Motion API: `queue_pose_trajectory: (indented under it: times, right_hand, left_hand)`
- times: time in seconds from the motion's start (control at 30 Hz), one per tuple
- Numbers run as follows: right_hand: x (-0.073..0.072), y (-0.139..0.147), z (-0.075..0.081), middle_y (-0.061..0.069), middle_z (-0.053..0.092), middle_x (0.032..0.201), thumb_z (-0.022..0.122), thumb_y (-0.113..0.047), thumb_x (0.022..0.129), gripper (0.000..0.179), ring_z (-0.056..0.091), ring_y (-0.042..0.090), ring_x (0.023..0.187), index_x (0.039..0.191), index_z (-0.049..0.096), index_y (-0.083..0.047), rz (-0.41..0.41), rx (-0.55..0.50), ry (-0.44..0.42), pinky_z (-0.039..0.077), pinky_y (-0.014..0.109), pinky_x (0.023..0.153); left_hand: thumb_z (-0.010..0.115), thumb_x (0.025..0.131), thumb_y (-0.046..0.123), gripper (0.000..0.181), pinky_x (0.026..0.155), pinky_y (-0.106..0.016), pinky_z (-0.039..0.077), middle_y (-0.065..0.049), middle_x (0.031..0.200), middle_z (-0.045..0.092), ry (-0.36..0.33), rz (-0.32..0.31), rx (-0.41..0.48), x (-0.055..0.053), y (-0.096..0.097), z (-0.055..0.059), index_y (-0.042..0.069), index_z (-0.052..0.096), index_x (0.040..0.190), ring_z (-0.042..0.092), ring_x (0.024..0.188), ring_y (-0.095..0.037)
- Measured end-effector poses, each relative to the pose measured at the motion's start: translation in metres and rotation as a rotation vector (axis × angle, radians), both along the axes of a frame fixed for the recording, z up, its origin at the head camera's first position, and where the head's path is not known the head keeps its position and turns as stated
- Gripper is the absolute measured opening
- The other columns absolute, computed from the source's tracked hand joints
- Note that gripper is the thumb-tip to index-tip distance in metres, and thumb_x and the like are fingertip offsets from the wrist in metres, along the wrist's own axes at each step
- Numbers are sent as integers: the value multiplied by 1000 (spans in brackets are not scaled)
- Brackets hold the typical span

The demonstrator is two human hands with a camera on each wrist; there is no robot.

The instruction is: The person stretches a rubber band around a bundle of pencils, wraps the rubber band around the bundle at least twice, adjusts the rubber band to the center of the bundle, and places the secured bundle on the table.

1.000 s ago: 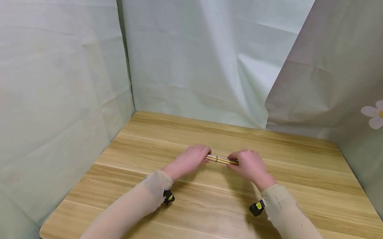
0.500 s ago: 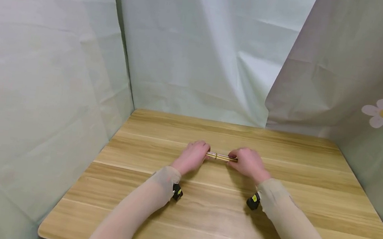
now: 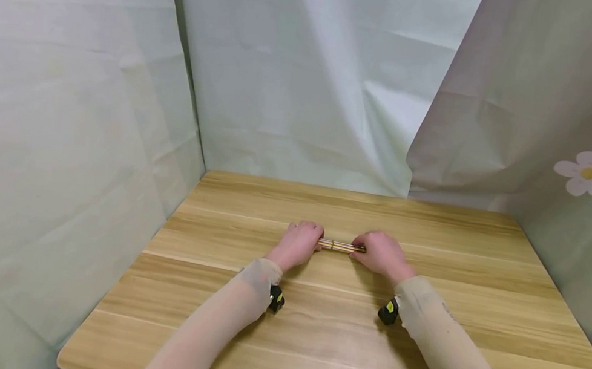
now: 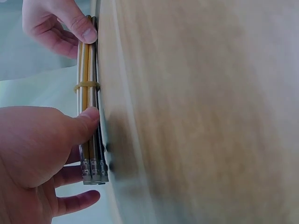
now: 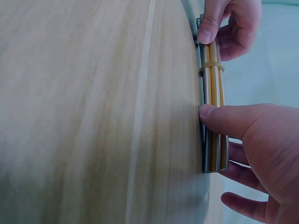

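Observation:
A bundle of several pencils (image 3: 342,247), striped yellow and pale, lies crosswise between my hands. A tan rubber band (image 4: 87,85) circles it, nearer the left hand. My left hand (image 3: 297,244) pinches the left end, its thumb (image 4: 87,122) on the near side; metal ferrules and eraser ends show past that thumb. On the other end, my right hand (image 3: 382,255) pinches the pencils with its thumb (image 5: 223,119) in front and fingers behind. The flat ends there are level with each other. In both wrist views the bundle is close to the table; whether it touches is unclear.
The wood-grain table (image 3: 321,346) has a rounded front left corner. Pale cloth (image 3: 308,76) hangs along its back and sides, with white flowers (image 3: 586,174) on the right. Small black cameras (image 3: 388,312) hang at both wrists.
Both hands keep their pinch on the pencils, which stay nearly in place. The left forearm and wrist have shifted right, and the right wrist slightly left.

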State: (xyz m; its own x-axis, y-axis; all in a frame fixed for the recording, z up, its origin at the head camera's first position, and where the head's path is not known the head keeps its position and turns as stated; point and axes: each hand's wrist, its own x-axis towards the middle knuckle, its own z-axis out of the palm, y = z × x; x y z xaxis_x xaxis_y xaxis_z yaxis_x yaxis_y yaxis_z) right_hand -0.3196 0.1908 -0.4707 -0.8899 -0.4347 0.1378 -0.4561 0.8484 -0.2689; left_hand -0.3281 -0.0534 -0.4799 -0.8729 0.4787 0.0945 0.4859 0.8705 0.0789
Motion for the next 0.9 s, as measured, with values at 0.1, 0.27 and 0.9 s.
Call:
queue_pose_trajectory:
  times: [0.1,0.27,0.9]
  right_hand:
    - [0,0,0,2,78,108,85,-29,93,23,73,27,103,112,82,-15,2,3,-1,58,52,86]
    - [1,0,2,6,77,113,84,-27,94,28,72,32,108,117,81,-13,12,5,3,57,55,89]
    - [11,35,-2,26,56,149,79,-39,98,63,52,50,137,148,61,-5,-10,-79,40,44,66,108]
  left_hand:
    - [70,105,30,24,97,-47,52,-6,114,69,-12,7,9,0,-1,0,12,67,121,65,112,-26]
    - [70,106,29,31,107,-54,48,-8,124,68,-37,14,6,0,-2,1,11,65,130,63,122,-29]
    - [63,108,47,69,118,-65,34,-19,162,44,-39,-4,124,-3,-50,9,8,42,160,42,150,-38]
